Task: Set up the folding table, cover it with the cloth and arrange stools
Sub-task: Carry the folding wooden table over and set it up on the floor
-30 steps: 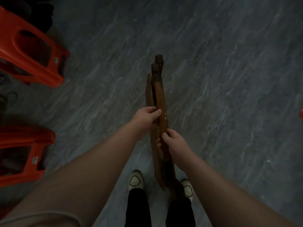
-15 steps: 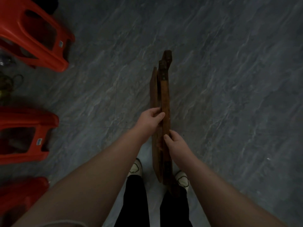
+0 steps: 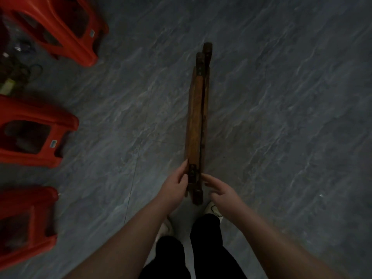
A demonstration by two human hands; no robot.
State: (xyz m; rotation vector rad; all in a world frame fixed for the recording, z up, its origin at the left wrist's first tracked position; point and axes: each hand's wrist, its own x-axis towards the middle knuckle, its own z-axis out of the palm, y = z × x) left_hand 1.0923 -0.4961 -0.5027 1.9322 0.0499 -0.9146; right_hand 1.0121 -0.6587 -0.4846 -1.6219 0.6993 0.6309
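Note:
The folded wooden table [image 3: 196,117] stands on edge on the grey floor, seen from above as a narrow brown slab running away from me. My left hand [image 3: 177,184] lies against its near left side with straight fingers by a dark metal fitting. My right hand [image 3: 220,191] is at the near right side, fingers loosely extended, fingertips touching the wood. Three red plastic stools stand along the left: one at the top [image 3: 60,25], one in the middle [image 3: 34,135], one near the bottom [image 3: 24,222]. No cloth is in view.
Grey marbled floor [image 3: 281,117] spreads wide to the right of the table. My feet in white shoes [image 3: 213,210] and black trousers are just behind the table's near end. Dark clutter with cables [image 3: 18,69] lies at the far left between stools.
Both hands slid from the middle of the folded table down to its near end and loosened their grip. The view shifted, so a third stool shows at the lower left.

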